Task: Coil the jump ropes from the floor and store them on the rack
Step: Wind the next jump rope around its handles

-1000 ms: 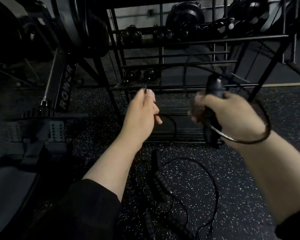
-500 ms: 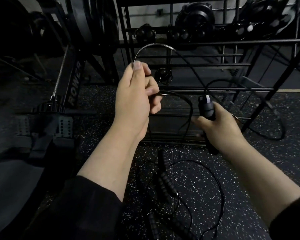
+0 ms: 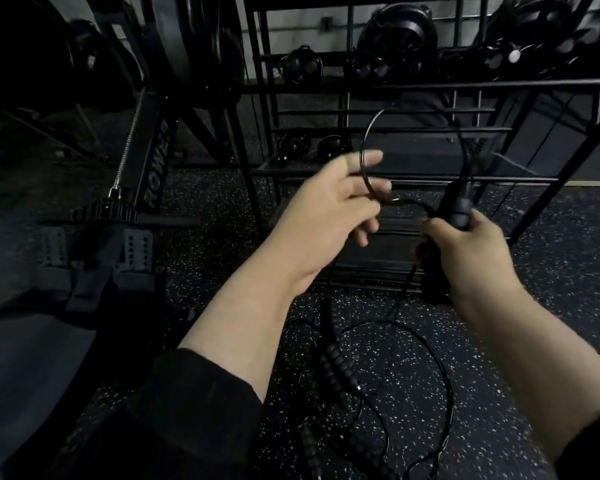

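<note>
Speckled black rubber floor [image 3: 499, 341] runs up to a black metal rack [image 3: 430, 86] at its far edge. Over it, the right hand [image 3: 471, 258] grips a black jump-rope handle [image 3: 459, 206] upright, fingers wrapped round it. Just beside it, the left hand [image 3: 329, 209] pinches a loop of the thin rope cable [image 3: 368, 147], which arcs up and back to the handle. Below the hands, more jump ropes [image 3: 340, 372] lie tangled on the floor. Kettlebells [image 3: 302, 64] sit on the rack's shelves.
</note>
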